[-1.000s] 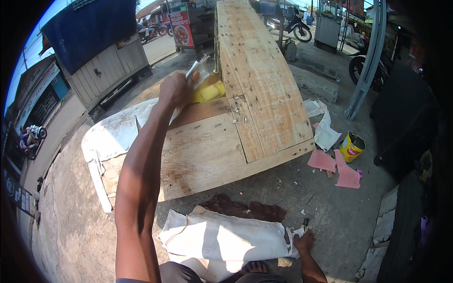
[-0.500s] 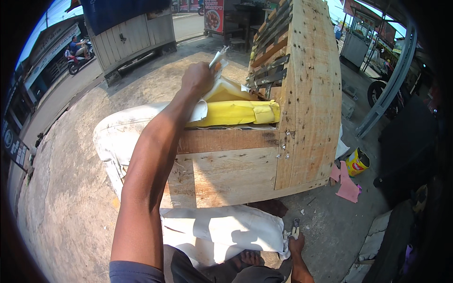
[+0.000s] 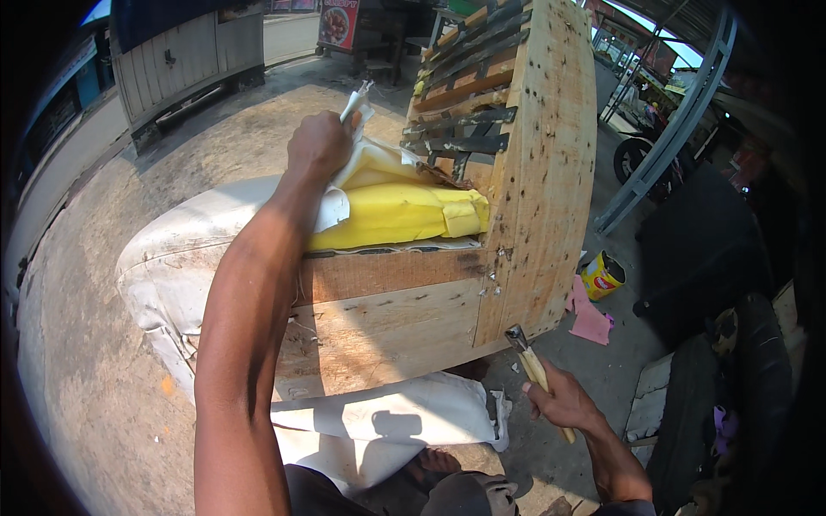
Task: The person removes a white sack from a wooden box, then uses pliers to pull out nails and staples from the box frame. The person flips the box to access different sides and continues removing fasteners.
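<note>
Gripped in my left hand point(image 3: 318, 144) is the loose edge of a white upholstery cover point(image 3: 159, 232), pulled up and back from the seat of a stripped wooden chair frame point(image 3: 555, 163). Under the lifted fabric, yellow foam point(image 3: 387, 213) lies bare along the seat's side and touches the upright back. My right hand point(image 3: 564, 397), low and to the right of the frame, is closed around a wooden-handled tool point(image 3: 535, 370). Its short dark metal end points up toward the lower wooden panel point(image 3: 396, 331), apart from it. Exactly what kind of tool it is, I cannot make out.
White fabric point(image 3: 387, 417) lies on the ground by my feet. Pink scraps point(image 3: 590, 320) and a yellow can point(image 3: 603, 275) sit right of the frame. Beyond them are a slanting metal post point(image 3: 671, 120) and a dark panel point(image 3: 705, 249). Black straps point(image 3: 469, 142) cross the chair's back.
My right hand has risen from beside the white fabric near my feet, bringing the wooden-handled tool up toward the frame. My left hand keeps its hold on the cover. The view has shifted right.
</note>
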`<control>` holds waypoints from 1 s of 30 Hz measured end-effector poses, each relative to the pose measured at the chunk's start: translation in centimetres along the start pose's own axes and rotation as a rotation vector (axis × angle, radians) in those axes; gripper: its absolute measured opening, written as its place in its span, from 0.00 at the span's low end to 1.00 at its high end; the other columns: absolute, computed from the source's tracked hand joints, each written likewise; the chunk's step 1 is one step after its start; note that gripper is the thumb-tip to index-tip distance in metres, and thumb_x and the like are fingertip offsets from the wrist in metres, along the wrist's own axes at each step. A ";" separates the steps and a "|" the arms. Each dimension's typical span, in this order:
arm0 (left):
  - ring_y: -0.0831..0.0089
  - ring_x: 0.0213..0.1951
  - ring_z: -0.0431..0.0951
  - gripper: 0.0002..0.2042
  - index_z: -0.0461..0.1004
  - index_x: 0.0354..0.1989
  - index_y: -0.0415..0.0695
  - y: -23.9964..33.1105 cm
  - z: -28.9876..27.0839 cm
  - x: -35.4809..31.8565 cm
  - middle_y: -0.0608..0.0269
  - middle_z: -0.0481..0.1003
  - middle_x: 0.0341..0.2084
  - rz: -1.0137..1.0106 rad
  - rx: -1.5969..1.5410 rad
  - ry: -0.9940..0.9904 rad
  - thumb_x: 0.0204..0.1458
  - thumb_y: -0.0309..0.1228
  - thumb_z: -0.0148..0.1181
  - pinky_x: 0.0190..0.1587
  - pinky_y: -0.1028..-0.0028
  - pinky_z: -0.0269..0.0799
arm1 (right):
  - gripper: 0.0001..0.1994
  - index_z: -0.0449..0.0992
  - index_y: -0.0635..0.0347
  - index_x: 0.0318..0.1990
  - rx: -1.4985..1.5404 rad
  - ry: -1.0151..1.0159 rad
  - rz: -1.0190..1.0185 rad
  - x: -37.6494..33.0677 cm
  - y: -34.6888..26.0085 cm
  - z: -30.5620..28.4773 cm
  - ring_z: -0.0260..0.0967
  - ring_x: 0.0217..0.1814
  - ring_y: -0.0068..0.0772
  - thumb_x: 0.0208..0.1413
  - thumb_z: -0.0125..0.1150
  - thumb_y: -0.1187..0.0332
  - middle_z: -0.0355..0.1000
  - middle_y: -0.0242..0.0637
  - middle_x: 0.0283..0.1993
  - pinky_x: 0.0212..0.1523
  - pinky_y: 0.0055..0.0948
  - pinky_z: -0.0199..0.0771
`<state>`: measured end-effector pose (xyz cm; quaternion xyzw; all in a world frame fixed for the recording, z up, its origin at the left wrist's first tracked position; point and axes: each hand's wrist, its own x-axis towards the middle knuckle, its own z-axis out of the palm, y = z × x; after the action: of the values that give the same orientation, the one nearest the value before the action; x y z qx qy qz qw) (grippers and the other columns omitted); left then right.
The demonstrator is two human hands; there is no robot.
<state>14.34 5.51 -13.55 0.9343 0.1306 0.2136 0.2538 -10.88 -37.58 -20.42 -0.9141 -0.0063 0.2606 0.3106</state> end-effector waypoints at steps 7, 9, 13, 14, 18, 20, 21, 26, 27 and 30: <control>0.41 0.46 0.83 0.24 0.84 0.44 0.39 0.1 -0.4 -0.2 0.40 0.82 0.40 0.030 -0.076 0.010 0.65 0.51 0.55 0.48 0.51 0.77 | 0.33 0.53 0.58 0.75 -0.571 -0.105 -0.137 1.9 -11.8 -5.5 0.75 0.58 0.53 0.67 0.57 0.63 0.74 0.54 0.59 0.59 0.45 0.72; 0.41 0.45 0.83 0.24 0.84 0.44 0.40 0.3 -0.3 -0.2 0.40 0.82 0.40 0.033 -0.122 0.012 0.64 0.51 0.55 0.48 0.50 0.77 | 0.32 0.54 0.61 0.74 -0.670 -0.077 -0.076 2.1 -13.9 -5.9 0.75 0.59 0.53 0.67 0.57 0.62 0.74 0.56 0.57 0.59 0.47 0.71; 0.41 0.46 0.82 0.24 0.84 0.44 0.39 -0.3 -0.7 -0.3 0.39 0.82 0.40 0.049 -0.170 0.026 0.64 0.51 0.56 0.49 0.50 0.77 | 0.29 0.56 0.64 0.72 -0.740 -0.113 0.165 2.0 -19.7 -5.3 0.77 0.54 0.48 0.69 0.54 0.59 0.76 0.52 0.49 0.57 0.46 0.73; 0.41 0.47 0.82 0.24 0.84 0.44 0.39 -0.2 -0.7 -0.4 0.39 0.82 0.40 0.058 -0.182 0.029 0.64 0.51 0.56 0.49 0.50 0.76 | 0.27 0.59 0.67 0.68 -0.760 -0.110 0.191 1.9 -20.7 -5.0 0.77 0.53 0.51 0.69 0.54 0.59 0.76 0.56 0.49 0.56 0.47 0.75; 0.41 0.47 0.82 0.24 0.84 0.45 0.39 0.3 -0.7 -0.8 0.39 0.82 0.42 0.090 -0.211 -0.040 0.64 0.51 0.57 0.49 0.50 0.76 | 0.22 0.73 0.75 0.52 -0.934 -0.153 0.211 3.2 -23.6 -4.8 0.80 0.48 0.56 0.69 0.52 0.58 0.77 0.64 0.44 0.46 0.48 0.81; 0.40 0.48 0.82 0.24 0.84 0.45 0.39 0.5 -0.2 -0.7 0.38 0.82 0.42 0.078 -0.224 -0.066 0.64 0.51 0.57 0.49 0.51 0.76 | 0.23 0.78 0.75 0.44 -0.985 -0.183 0.207 3.9 -24.3 -4.5 0.81 0.46 0.54 0.69 0.52 0.57 0.78 0.64 0.40 0.43 0.47 0.82; 0.41 0.48 0.82 0.24 0.84 0.45 0.39 0.4 -0.2 -0.6 0.38 0.82 0.42 0.061 -0.235 -0.080 0.64 0.51 0.57 0.49 0.51 0.76 | 0.23 0.79 0.75 0.40 -0.968 -0.185 0.211 3.8 -25.3 -3.9 0.82 0.45 0.54 0.69 0.52 0.56 0.78 0.63 0.38 0.42 0.46 0.83; 0.42 0.49 0.81 0.25 0.84 0.46 0.39 0.1 -0.4 0.2 0.39 0.82 0.43 0.032 -0.263 -0.104 0.63 0.52 0.57 0.50 0.52 0.76 | 0.20 0.78 0.78 0.41 -0.895 -0.071 0.199 3.3 -23.3 -4.9 0.82 0.42 0.57 0.67 0.57 0.60 0.78 0.63 0.37 0.42 0.46 0.82; 0.42 0.49 0.81 0.25 0.84 0.46 0.39 0.2 -0.6 0.3 0.40 0.82 0.43 0.039 -0.257 -0.101 0.63 0.53 0.57 0.50 0.52 0.76 | 0.19 0.77 0.79 0.42 -0.915 -0.011 0.082 3.3 -21.0 -5.6 0.82 0.42 0.58 0.66 0.58 0.62 0.78 0.63 0.37 0.42 0.47 0.82; 0.43 0.50 0.82 0.26 0.84 0.47 0.39 0.1 -0.5 0.3 0.40 0.82 0.44 0.039 -0.237 -0.122 0.63 0.53 0.57 0.51 0.52 0.76 | 0.15 0.72 0.74 0.49 -0.864 0.198 -0.371 6.1 -11.5 -7.2 0.80 0.41 0.62 0.65 0.60 0.67 0.78 0.61 0.37 0.42 0.50 0.80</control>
<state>14.42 5.72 -12.97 0.9114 0.0704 0.1750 0.3658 -0.43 -31.31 -11.88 -0.9634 -0.2472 0.0859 -0.0573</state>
